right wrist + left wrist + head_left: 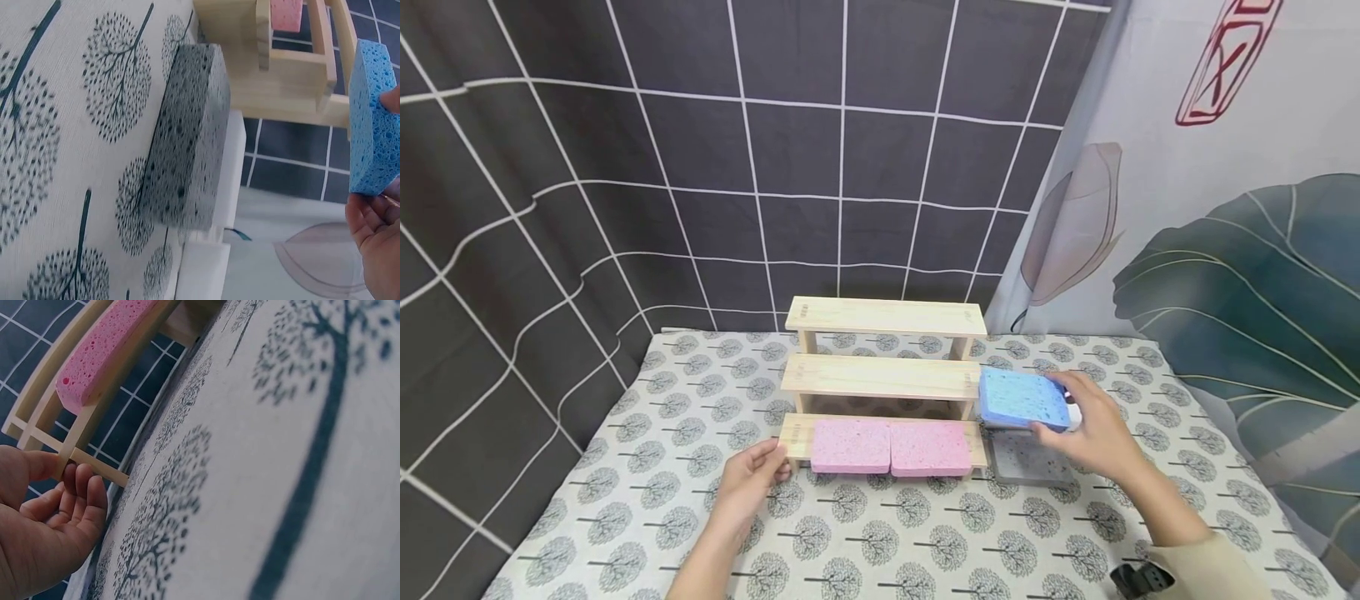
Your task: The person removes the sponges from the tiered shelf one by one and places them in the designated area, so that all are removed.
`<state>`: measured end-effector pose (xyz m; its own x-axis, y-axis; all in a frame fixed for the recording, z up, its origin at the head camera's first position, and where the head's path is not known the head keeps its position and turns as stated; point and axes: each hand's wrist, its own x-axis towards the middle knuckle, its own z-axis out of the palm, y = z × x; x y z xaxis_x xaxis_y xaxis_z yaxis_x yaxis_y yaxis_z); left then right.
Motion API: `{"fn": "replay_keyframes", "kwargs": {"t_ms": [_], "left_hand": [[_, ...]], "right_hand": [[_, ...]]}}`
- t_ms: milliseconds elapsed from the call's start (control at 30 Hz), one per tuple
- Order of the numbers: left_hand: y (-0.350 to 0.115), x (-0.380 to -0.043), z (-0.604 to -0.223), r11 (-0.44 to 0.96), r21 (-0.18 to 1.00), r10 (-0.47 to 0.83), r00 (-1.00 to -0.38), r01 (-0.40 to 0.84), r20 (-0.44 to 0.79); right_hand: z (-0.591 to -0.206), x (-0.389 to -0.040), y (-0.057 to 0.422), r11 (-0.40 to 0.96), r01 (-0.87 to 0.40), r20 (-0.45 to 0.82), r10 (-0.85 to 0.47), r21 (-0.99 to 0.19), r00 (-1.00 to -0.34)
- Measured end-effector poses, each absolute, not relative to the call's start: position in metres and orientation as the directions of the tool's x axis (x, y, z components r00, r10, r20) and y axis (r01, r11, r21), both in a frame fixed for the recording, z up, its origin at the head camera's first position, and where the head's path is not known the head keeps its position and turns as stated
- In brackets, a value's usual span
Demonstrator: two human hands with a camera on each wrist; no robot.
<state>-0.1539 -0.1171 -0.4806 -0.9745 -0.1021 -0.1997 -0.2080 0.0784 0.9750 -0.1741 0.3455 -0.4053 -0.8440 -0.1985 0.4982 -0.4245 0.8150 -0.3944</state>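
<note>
Right grip (1093,425) pinches the blue sponge (1022,398) edge to edge, left grip (749,473) the wooden rack (880,375); shelving seems in hand, next needing a level lift.

There are four sponges (851,446) and one rack (880,377).

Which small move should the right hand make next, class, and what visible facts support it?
Probably shift the blue sponge left onto the bare middle wooden shelf: the right hand holds it beside that shelf's right end, two pink sponges take up most of the bottom wooden shelf, and the left hand grips that one's left end.
</note>
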Motion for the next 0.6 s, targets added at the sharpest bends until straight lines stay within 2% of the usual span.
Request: {"fn": "replay_keyframes", "kwargs": {"t_ms": [300,600], "left_hand": [[-0.117,-0.154,-0.48,0.088,0.97,-0.119,-0.97,-0.224,-0.214],[-0.117,-0.155,-0.482,0.08,0.971,-0.115,-0.97,-0.223,-0.214]], "right_hand": [[-0.402,-0.166,0.371,0.834,-0.387,0.472,-0.178,-0.394,-0.863],[-0.41,-0.157,0.396,0.847,-0.397,0.494,-0.191,-0.354,-0.848]]}}
